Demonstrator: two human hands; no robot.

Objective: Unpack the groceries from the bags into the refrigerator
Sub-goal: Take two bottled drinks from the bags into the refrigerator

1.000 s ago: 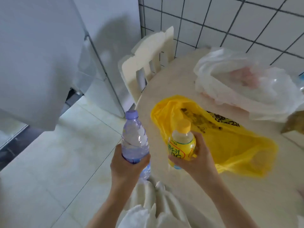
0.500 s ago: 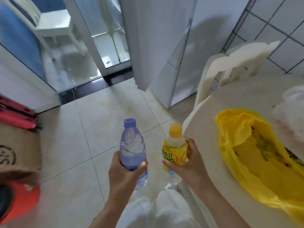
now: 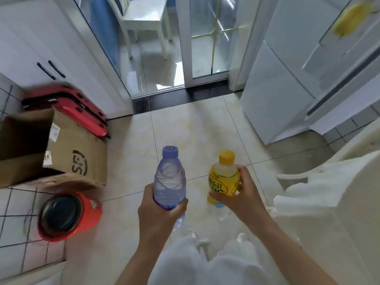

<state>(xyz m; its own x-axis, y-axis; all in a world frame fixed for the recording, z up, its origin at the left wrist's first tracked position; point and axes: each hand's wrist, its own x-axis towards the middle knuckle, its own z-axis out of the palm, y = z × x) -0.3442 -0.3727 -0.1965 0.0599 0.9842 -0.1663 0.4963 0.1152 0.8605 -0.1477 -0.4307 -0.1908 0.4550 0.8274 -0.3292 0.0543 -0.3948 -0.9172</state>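
View has swung from the worktop toward the refrigerator (image 3: 308, 83). Left hand (image 3: 156, 210) wraps the water bottle (image 3: 169, 179) low, right hand (image 3: 242, 198) the yellow drink bottle (image 3: 224, 179) — both upright. Thin, crushable, probably smooth-walled plastic — best held mid-body.

Kitchen clutter on a pale tiled floor (image 3: 197, 128)

An open cardboard box (image 3: 67, 153) sits at left with a red suitcase (image 3: 67, 108) lying just behind it, against white cabinet doors (image 3: 41, 48) (two dark handles). Near the box's front stands a red round container (image 3: 67, 214), possibly a bin, blurred. Beyond a glass sliding door (image 3: 156, 48) stands a white chair (image 3: 144, 19).
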